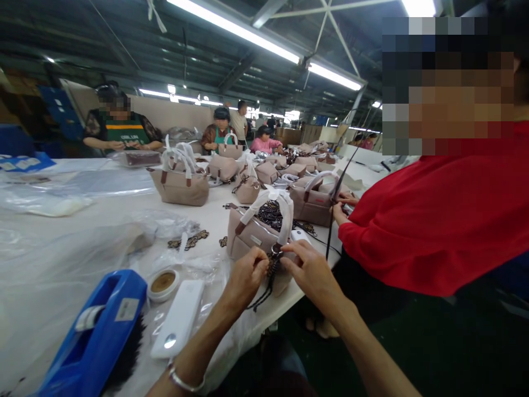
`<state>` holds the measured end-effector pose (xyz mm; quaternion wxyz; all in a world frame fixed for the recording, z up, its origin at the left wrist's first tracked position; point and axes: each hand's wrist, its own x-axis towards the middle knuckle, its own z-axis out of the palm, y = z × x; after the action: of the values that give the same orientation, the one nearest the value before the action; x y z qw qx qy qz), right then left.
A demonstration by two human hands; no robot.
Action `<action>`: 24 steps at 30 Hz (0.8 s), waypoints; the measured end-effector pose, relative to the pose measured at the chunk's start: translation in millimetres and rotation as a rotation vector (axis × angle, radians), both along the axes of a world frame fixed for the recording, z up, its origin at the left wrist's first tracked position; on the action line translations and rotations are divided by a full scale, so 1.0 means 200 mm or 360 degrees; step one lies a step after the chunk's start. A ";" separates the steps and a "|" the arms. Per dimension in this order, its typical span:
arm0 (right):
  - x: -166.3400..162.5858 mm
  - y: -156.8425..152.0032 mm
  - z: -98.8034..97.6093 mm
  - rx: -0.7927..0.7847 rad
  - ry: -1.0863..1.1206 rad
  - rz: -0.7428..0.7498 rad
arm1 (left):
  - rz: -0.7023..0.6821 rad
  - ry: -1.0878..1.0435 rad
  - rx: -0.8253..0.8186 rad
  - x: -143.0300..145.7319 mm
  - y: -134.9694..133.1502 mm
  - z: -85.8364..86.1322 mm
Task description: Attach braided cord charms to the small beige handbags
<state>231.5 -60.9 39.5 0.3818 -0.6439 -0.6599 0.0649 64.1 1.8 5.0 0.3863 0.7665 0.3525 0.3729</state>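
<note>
A beige handbag with white-wrapped handles stands upright at the table's front edge. My left hand is closed in a pinch on a dark beaded charm with black cords, which hangs at the bag's side. Thumb and forefinger of my right hand close around the metal ring at the top of that charm, beside the bag's brown tab. My fingers partly hide the charm and the bag's lower side. A heap of dark beaded charms lies right behind the bag.
A blue tape dispenser, a white power bank and a round tin lie at the left. Plastic film spreads beyond. More handbags stand farther back. A co-worker in a red sleeve handles another bag close on my right.
</note>
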 end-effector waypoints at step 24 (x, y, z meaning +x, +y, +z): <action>-0.01 0.02 -0.07 -0.0061 0.0103 -0.0077 | 0.0133 0.0053 -0.0011 0.13 0.10 -0.12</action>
<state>228.9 -56.4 26.5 0.3919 -0.6644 -0.6301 0.0891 89.1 22.3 -18.5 0.3669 0.7558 0.3919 0.3748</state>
